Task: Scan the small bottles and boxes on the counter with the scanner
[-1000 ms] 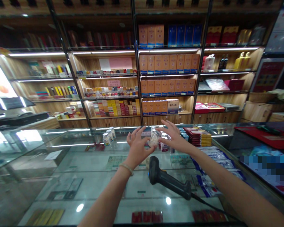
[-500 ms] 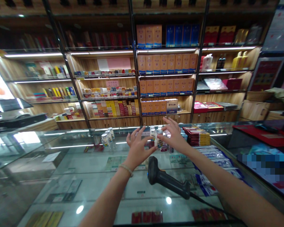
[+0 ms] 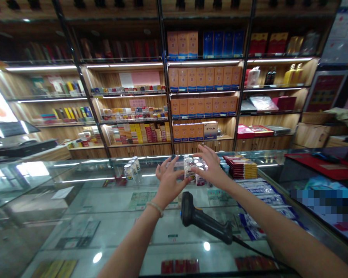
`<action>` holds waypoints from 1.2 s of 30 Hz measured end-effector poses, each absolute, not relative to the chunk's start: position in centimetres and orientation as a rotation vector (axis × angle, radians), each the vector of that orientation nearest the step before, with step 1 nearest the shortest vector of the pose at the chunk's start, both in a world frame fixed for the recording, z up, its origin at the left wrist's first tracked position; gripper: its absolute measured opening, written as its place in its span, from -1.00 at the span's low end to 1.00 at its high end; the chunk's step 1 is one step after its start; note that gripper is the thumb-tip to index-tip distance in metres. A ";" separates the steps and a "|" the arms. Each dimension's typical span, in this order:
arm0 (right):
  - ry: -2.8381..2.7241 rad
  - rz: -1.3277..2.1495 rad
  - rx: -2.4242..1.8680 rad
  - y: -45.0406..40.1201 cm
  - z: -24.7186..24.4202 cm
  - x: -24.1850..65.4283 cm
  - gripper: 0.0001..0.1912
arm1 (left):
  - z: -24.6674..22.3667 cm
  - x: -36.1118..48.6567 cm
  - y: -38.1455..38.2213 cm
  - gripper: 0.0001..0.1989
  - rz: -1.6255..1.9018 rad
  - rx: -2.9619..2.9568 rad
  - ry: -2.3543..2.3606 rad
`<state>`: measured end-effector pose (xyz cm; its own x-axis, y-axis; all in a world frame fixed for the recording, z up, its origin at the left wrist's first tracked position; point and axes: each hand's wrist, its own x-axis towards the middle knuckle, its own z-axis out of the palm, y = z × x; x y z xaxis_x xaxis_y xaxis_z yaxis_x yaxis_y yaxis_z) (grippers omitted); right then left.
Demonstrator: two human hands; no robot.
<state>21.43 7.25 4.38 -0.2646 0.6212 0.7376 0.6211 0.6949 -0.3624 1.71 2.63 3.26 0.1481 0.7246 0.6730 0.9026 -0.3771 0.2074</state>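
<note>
A small white drink can (image 3: 189,170) stands at the far side of the glass counter (image 3: 110,227). My right hand (image 3: 210,166) has its thumb and index finger at the can's right side, pinching it. From the left reaches my left hand (image 3: 168,179), fingers spread, its thumb near the lower front of the can; whether it touches is hard to see. More cans (image 3: 200,175) are grouped just behind and right, partly covered by my right hand. Closer to me, a black barcode scanner (image 3: 205,222) lies on the glass between my forearms.
Several white cans (image 3: 130,172) stand further left. To the right are a stack of red and yellow packs (image 3: 242,166) and blue-white packets (image 3: 261,193). The scanner's cable (image 3: 258,253) runs under my right forearm. Shelves with boxed goods (image 3: 204,106) line the wall behind.
The white can has moved a little to the left, towards my left hand, along with my right fingertips. My left hand has hardly moved, and the scanner lies where it was.
</note>
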 end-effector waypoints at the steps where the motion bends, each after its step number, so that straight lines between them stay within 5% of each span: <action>1: -1.984 -0.042 -0.944 7.2 4.5 21.6 -0.55 | 3.3 1.6 2.7 -0.78 -1.051 -2.180 -1.593; 18: -2.060 -0.463 -0.963 8.7 6.4 20.6 -0.62 | 4.8 0.1 6.3 -0.78 -0.884 -2.136 -1.537; 36: -2.265 -0.569 -1.009 11.0 1.2 18.6 -0.69 | -3.5 -2.0 10.5 -0.83 -0.720 -2.280 -1.678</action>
